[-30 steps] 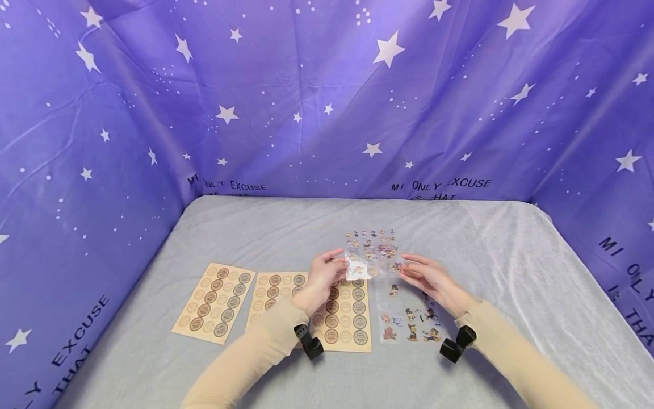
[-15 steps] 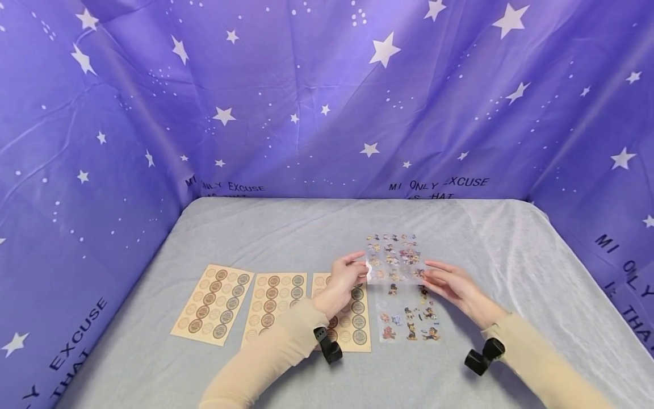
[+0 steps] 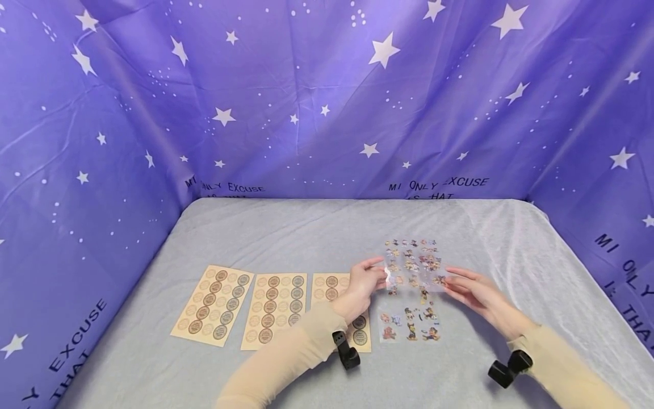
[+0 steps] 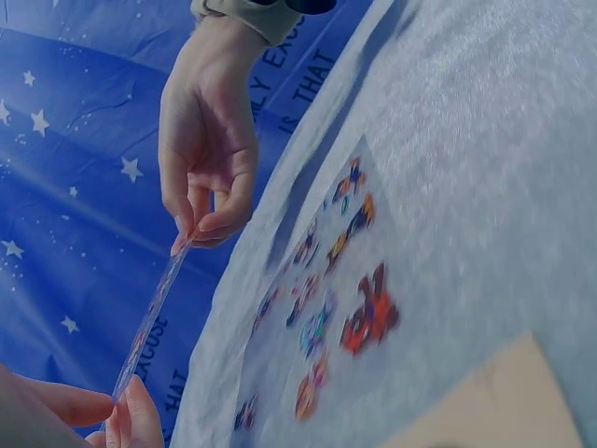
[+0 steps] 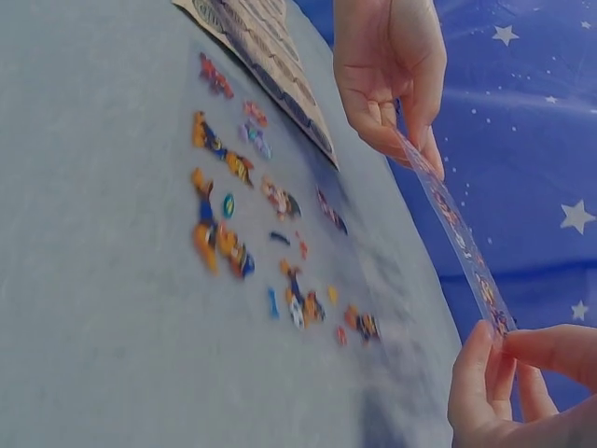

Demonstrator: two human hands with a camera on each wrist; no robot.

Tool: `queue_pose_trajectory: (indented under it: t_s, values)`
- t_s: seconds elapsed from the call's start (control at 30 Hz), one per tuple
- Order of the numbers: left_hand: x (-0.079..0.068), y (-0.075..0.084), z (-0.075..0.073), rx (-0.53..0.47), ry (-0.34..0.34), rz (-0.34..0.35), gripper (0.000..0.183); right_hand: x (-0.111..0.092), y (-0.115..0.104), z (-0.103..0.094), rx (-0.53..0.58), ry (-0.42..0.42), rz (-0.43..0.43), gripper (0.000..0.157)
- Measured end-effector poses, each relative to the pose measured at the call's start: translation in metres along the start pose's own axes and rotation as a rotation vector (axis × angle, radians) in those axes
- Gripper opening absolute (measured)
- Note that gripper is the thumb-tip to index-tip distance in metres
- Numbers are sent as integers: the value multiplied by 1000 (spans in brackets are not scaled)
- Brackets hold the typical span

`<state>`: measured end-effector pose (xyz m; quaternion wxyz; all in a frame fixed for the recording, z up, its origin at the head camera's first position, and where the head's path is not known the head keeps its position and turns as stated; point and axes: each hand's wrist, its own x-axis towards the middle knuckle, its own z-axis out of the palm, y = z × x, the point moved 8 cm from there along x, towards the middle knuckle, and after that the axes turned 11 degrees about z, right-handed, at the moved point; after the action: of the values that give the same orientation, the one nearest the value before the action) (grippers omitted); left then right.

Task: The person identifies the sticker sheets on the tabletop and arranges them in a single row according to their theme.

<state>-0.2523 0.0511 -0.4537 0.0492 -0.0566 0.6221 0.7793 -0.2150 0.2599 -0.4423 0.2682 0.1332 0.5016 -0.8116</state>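
Note:
A clear sticker sheet point(image 3: 413, 264) with small cartoon figures is held up by both hands, raised off the table. My left hand point(image 3: 364, 284) pinches its left edge between thumb and fingers. On the opposite edge, my right hand point(image 3: 475, 292) pinches it the same way. Both wrist views show the sheet edge-on, stretched between the fingertips. Below it, another clear sticker sheet point(image 3: 410, 326) with cartoon figures lies flat on the table; its far part is covered by the raised one in the head view.
Three tan sheets of round stickers lie in a row to the left: a slanted far-left sheet point(image 3: 212, 305), a middle sheet point(image 3: 274, 309), and a right sheet point(image 3: 327, 288) partly hidden by the left arm. Grey cloth point(image 3: 286, 227) covers the table, with purple starry curtains point(image 3: 306, 142) around it.
Both hands have carried the raised clear sheet to the right and slightly nearer, over the flat clear sheet. More of the tan sheets on the left has come into view.

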Motion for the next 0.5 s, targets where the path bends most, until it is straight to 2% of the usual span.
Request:
queue_pose_trajectory:
  t_s: [0.33, 0.5]
  values:
    - [-9, -13, 27, -8, -28, -26, 41, -20, 0, -25, -23, -3, -13, 28]
    - [-14, -18, 38, -32, -23, -29, 40, -24, 0, -34, 33, -68, -42, 32]
